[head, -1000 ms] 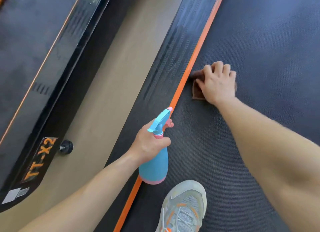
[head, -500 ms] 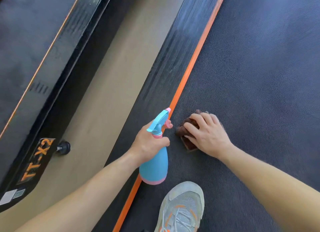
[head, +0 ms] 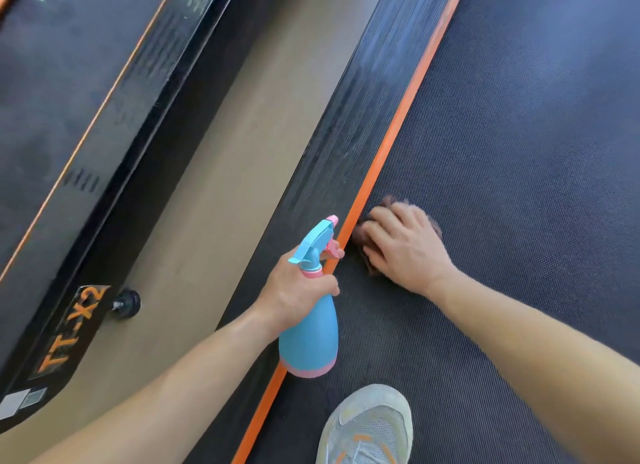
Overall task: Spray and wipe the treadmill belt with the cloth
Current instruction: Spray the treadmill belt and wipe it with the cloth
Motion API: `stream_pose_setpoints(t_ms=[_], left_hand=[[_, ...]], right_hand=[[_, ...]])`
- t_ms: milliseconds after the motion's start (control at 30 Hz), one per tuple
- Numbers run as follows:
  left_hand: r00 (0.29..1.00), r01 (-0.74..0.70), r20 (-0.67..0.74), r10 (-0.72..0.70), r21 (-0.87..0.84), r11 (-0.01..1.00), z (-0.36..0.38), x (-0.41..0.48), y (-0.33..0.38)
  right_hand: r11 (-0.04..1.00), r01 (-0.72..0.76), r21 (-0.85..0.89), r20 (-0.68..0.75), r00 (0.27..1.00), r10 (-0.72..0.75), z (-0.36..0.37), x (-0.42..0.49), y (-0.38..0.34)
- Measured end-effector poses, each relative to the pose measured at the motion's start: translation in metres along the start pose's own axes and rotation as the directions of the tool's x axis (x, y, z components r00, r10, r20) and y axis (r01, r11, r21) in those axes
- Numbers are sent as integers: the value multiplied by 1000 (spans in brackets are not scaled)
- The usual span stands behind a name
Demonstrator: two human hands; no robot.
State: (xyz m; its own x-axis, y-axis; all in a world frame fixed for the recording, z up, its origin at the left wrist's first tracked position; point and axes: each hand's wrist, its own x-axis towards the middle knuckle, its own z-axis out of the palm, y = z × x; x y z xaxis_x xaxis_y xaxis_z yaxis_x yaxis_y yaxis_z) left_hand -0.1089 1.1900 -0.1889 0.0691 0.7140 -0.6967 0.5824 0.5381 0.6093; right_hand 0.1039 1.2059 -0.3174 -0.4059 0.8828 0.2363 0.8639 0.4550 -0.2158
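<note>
My left hand [head: 298, 290] reaches forward from a bare forearm, its fingers [head: 327, 283] wrapped around the neck of a light blue plastic spray bottle [head: 310, 339] with a pink collar and base. The bottle's long axis runs away from me, base nearest my body. Its pink-tipped nozzle points forward over the orange edge strip [head: 391, 145].

Just right of those fingers, my right hand [head: 405, 249] lies palm down with its fingers [head: 382, 221] extended, pressing a crumpled brown cloth [head: 362, 233] onto the dark textured treadmill belt [head: 519, 152]. The cloth sits at the belt's left edge, touching the strip.

Left of the bottle is the ribbed black side rail [head: 346, 134], then tan floor [head: 225, 186]. Beyond it, a neighbouring black machine [head: 52, 117] carries orange lettering reading "TT-X2" [head: 74, 328]. A grey mesh trainer [head: 370, 429] with orange accents stands on the belt, nearer me than both hands.
</note>
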Motion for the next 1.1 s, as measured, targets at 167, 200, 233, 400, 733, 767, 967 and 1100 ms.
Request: stream_pose_setpoints(t_ms=[167, 200, 233, 400, 733, 767, 967, 1100], left_hand=[[999, -41, 31, 39, 66, 997, 5, 1, 4], [998, -49, 34, 47, 78, 996, 5, -1, 6], [998, -51, 33, 48, 84, 995, 5, -1, 6], [999, -37, 9, 37, 71, 997, 2, -1, 12], [995, -103, -10, 104, 85, 991, 6, -1, 18], [994, -106, -15, 107, 90, 990, 6, -1, 16], [994, -98, -32, 101, 88, 991, 2, -5, 14], [994, -93, -53, 96, 59, 994, 5, -6, 13]], right_hand=[[993, 97, -65, 24, 995, -96, 7, 21, 35], [996, -5, -85, -6, 1000, 5, 8, 29, 42], [993, -80, -90, -28, 997, 78, 9, 34, 43], [995, -87, -48, -26, 996, 86, 7, 6, 1], [986, -163, -33, -11, 987, 163, 9, 16, 13], [976, -216, -39, -21, 976, 215, 10, 16, 6], [1000, -9, 9, 7, 1000, 9, 6, -39, -46], [997, 75, -29, 67, 995, -73, 5, -25, -20]])
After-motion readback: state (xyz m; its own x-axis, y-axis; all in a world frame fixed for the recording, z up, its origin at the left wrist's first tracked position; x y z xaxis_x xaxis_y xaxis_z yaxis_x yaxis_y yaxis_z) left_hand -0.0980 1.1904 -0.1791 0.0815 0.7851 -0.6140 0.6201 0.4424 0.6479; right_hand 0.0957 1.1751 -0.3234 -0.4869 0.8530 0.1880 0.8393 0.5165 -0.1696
